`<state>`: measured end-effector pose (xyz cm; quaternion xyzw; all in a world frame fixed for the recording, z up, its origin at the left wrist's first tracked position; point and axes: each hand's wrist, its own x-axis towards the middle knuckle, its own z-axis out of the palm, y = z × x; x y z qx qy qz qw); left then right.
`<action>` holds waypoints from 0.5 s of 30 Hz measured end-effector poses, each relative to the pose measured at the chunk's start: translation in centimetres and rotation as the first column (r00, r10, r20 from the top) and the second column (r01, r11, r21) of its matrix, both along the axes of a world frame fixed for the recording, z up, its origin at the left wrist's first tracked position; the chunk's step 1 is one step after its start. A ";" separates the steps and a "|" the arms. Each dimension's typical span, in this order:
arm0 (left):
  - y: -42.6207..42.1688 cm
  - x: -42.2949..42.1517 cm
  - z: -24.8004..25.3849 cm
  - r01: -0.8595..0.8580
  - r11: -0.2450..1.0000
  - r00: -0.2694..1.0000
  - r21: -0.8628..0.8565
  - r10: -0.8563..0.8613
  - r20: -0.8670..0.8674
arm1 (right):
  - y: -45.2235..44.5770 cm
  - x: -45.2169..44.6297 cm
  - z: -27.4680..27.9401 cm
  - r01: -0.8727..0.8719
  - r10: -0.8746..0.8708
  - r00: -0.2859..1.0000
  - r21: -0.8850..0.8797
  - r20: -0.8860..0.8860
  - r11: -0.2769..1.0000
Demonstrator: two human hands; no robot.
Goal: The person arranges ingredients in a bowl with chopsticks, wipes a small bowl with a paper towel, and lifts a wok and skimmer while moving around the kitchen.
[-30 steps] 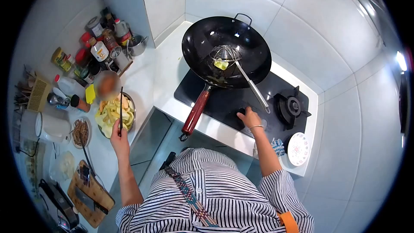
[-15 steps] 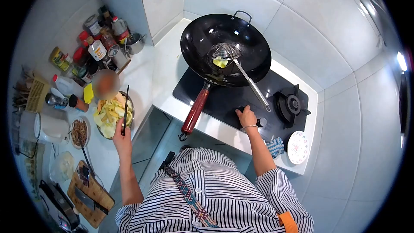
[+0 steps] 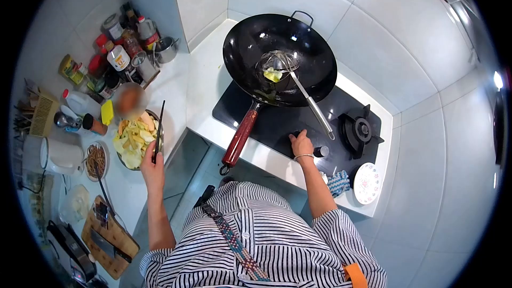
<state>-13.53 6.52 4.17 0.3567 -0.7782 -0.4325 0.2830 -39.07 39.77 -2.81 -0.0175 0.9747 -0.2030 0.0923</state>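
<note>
My left hand (image 3: 152,172) is closed round a pair of black chopsticks (image 3: 160,122), which point up beside a metal bowl (image 3: 163,138) heaped with pale yellow-green cut vegetables (image 3: 133,141). On the black gas cooktop (image 3: 266,130), my right hand (image 3: 302,145) has its fingers closed at the left control knob, which they mostly hide. The other knob (image 3: 321,151) shows just right of that hand. A black wok (image 3: 240,53) with a red-brown handle (image 3: 242,134) sits on the left burner. Inside it rests a wire strainer (image 3: 280,61), with a yellow-green vegetable piece (image 3: 273,75) beside its mesh.
Seasoning bottles (image 3: 118,56) crowd the back left counter. Nearer are a plate of brown strips (image 3: 96,161) and a cutting board (image 3: 125,234) bearing a knife (image 3: 111,246). A patterned plate (image 3: 367,183) and blue cloth (image 3: 338,183) lie by the bare right burner (image 3: 362,128).
My left hand and the chopsticks have shifted slightly right against the bowl. My right hand stays at the knob. The whole view has moved a little.
</note>
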 end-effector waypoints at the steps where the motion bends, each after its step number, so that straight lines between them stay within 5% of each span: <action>1: 0.2 -0.2 0.1 0.019 0.999 0.999 -0.036 -0.021 -0.043 | 0.0 -0.1 -0.2 -0.002 0.001 1.000 0.023 0.023 1.000; 6: 0.7 -0.5 0.9 0.039 0.995 0.999 -0.091 -0.041 -0.022 | 0.5 -0.3 -1.4 -0.065 0.065 0.998 0.024 -0.024 0.998; 11: 1.0 -0.5 1.8 0.045 0.999 0.994 0.009 -0.046 0.097 | 3.1 -2.8 -5.6 -0.425 0.430 0.903 0.201 0.022 0.883; 15: 1.0 -0.7 2.0 0.029 0.998 0.991 0.059 -0.037 0.130 | 3.6 -3.6 -4.4 -0.546 0.540 0.835 0.280 0.106 0.789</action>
